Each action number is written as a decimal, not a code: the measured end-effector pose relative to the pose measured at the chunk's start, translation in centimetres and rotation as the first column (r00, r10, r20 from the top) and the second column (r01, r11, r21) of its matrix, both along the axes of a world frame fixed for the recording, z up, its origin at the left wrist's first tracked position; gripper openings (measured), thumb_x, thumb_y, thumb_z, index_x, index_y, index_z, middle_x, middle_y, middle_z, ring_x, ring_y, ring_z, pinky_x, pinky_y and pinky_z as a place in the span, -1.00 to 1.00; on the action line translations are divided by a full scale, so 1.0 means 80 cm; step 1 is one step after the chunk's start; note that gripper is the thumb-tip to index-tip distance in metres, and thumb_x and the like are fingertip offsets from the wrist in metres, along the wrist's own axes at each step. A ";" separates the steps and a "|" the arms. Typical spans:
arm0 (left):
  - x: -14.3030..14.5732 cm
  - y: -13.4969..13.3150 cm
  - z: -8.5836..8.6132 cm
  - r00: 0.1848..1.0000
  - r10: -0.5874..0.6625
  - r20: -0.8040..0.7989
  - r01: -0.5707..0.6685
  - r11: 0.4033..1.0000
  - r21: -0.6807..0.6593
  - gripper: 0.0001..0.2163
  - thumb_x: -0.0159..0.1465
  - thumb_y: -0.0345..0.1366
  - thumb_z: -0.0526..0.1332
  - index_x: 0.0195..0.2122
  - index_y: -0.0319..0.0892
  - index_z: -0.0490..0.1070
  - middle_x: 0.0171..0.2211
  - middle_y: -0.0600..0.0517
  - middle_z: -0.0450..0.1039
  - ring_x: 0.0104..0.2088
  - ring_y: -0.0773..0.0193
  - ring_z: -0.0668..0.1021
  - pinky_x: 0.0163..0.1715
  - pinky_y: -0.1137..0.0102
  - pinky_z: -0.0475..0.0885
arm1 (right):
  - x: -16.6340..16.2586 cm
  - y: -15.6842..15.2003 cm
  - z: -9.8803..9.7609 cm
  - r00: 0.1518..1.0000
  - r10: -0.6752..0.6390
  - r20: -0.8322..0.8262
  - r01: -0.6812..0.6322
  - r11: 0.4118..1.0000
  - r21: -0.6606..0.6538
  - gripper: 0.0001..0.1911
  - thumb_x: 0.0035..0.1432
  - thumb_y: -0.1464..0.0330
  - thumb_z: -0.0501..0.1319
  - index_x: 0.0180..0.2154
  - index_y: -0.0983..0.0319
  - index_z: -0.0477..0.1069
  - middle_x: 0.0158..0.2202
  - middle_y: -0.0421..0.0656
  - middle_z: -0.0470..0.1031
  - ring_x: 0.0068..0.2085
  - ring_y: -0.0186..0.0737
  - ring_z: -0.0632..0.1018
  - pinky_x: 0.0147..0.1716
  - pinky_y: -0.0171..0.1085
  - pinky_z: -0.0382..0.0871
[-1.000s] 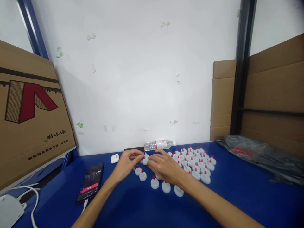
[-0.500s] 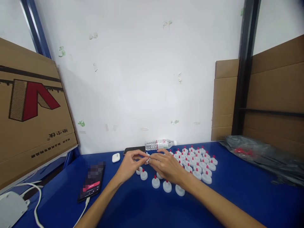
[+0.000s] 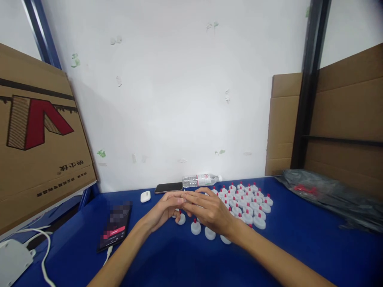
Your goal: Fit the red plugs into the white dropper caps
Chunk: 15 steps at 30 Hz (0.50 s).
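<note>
On the smooth blue tabletop (image 3: 167, 259), three round white plastic caps with red tips (image 3: 210, 234) stand nearest the person, the right two partly covered by the right hand (image 3: 209, 209). Just beyond, another white cap with a red tip (image 3: 181, 219) stands beside the curled lower fingers of the left hand (image 3: 163, 209), which overlap its edge in view. Both hands' fingertips meet, narrow and bent; whether they hold anything cannot be told. Right of the right hand's knuckles, well apart from the fingertips, stands a dense cluster of similar red-tipped caps (image 3: 247, 218); a clear plastic bottle with a white-and-red label (image 3: 204, 180) lies farthest, by the wall.
</note>
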<state>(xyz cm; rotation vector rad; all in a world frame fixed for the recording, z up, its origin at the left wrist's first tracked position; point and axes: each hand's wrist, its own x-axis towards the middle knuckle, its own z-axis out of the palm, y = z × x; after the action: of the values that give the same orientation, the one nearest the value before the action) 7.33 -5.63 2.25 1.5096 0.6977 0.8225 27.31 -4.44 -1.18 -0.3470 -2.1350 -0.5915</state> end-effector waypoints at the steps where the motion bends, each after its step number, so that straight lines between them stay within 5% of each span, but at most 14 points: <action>1: 0.001 0.001 -0.001 1.000 0.013 0.005 -0.013 1.000 0.017 -0.56 0.15 -0.09 0.27 -0.02 -0.26 0.49 -0.31 -0.13 0.53 -0.33 0.17 0.56 -0.58 0.50 0.31 | 0.000 0.000 0.000 1.000 0.004 0.000 -0.004 1.000 -0.001 -0.66 0.36 0.52 0.03 0.06 0.17 0.43 0.06 -0.09 0.54 0.12 -0.27 0.49 0.07 -0.18 0.34; 9: 0.004 0.011 -0.019 0.994 0.100 -0.039 -0.092 0.982 0.167 -0.53 0.19 -0.05 0.29 -0.01 -0.31 0.47 -0.65 0.10 0.36 -0.65 0.40 0.41 -0.69 0.53 -0.01 | -0.001 0.001 -0.003 0.999 0.033 0.000 -0.033 0.997 -0.076 -0.65 0.35 0.55 0.00 0.03 0.19 0.43 0.08 -0.10 0.52 0.11 -0.24 0.49 0.11 -0.16 0.34; 12: 0.000 0.017 -0.020 0.986 0.124 -0.107 -0.102 0.976 0.191 -0.50 0.26 0.04 0.19 0.00 -0.31 0.44 -0.63 0.07 0.40 -0.63 0.32 0.50 -0.70 0.52 0.05 | -0.002 0.003 -0.001 1.000 0.017 0.026 -0.013 0.991 -0.134 -0.69 0.36 0.50 0.03 0.04 0.19 0.43 0.08 -0.08 0.51 0.07 -0.23 0.51 0.09 -0.17 0.35; 15: -0.018 0.029 -0.018 0.941 0.291 -0.173 -0.229 0.924 0.305 -0.48 0.33 0.11 0.01 0.00 -0.27 0.39 -0.45 -0.02 0.50 -0.54 0.23 0.58 -0.67 0.48 0.17 | -0.004 0.001 0.001 0.998 -0.049 0.034 0.056 0.971 -0.233 -0.71 0.40 0.39 0.04 0.05 0.18 0.43 0.04 -0.08 0.53 0.02 -0.20 0.53 0.05 -0.16 0.35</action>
<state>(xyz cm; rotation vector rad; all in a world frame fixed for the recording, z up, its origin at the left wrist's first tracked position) 5.91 -3.29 0.77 1.8058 0.9930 1.0007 26.98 -4.36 -1.12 -0.5294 -2.2333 -0.3756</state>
